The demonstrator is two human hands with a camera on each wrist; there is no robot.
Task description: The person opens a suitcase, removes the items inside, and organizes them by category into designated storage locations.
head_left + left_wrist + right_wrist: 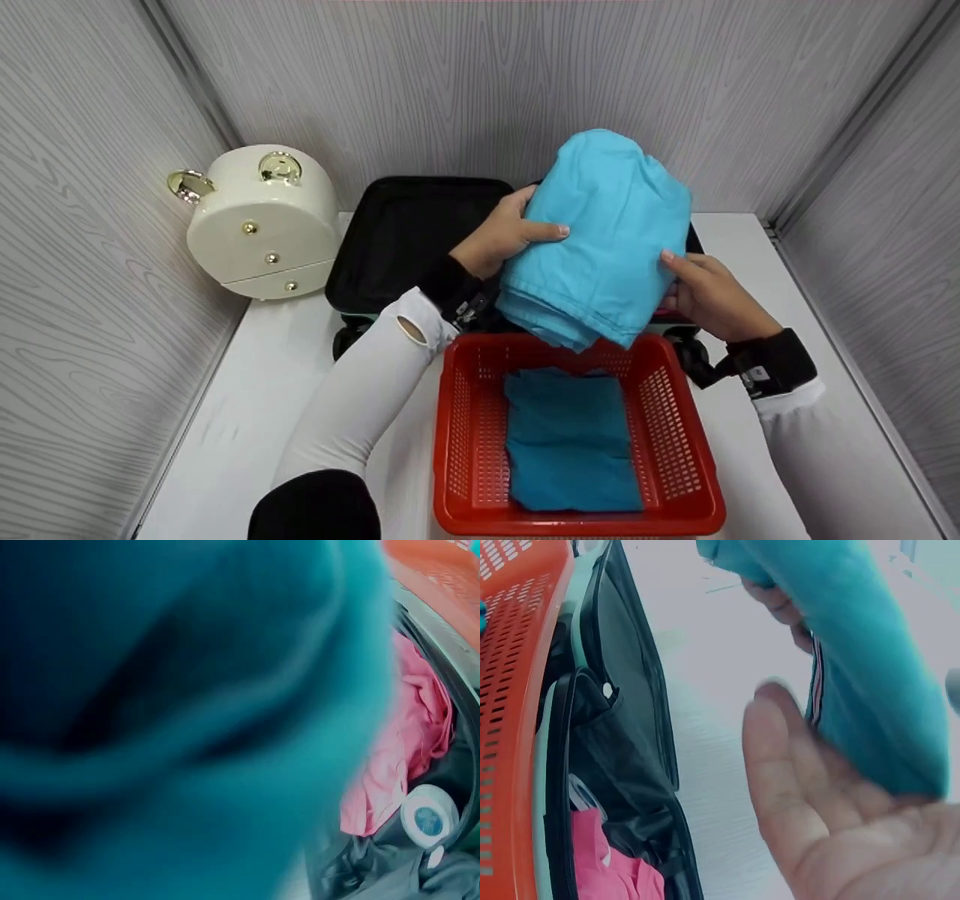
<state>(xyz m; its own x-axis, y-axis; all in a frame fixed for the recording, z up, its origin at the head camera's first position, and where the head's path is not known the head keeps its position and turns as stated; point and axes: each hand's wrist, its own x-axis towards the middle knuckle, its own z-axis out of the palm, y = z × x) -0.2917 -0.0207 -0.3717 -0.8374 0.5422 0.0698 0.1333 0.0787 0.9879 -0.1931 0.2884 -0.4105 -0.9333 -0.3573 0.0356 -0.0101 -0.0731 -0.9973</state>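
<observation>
A folded light-blue garment (604, 225) is held up over the suitcase and the far rim of the basket. My left hand (502, 231) grips its left side, thumb on top and fingers underneath. At the right edge my right hand (709, 291) pinches it, thumb on the front; the right wrist view shows that hand's fingers (769, 735) beside the cloth. The open suitcase (427, 225) lies behind, its right half mostly hidden by the garment. Inside are a pink garment (409, 735) and a white round-capped container (429, 816). The cloth, blurred, fills most of the left wrist view.
A red plastic basket (450, 435) stands in front, with another folded blue cloth (570, 442) inside. The cream round case (262, 225) with gold handles stands at the back left. Grey wood-grain walls (450, 82) enclose the white table (247, 420).
</observation>
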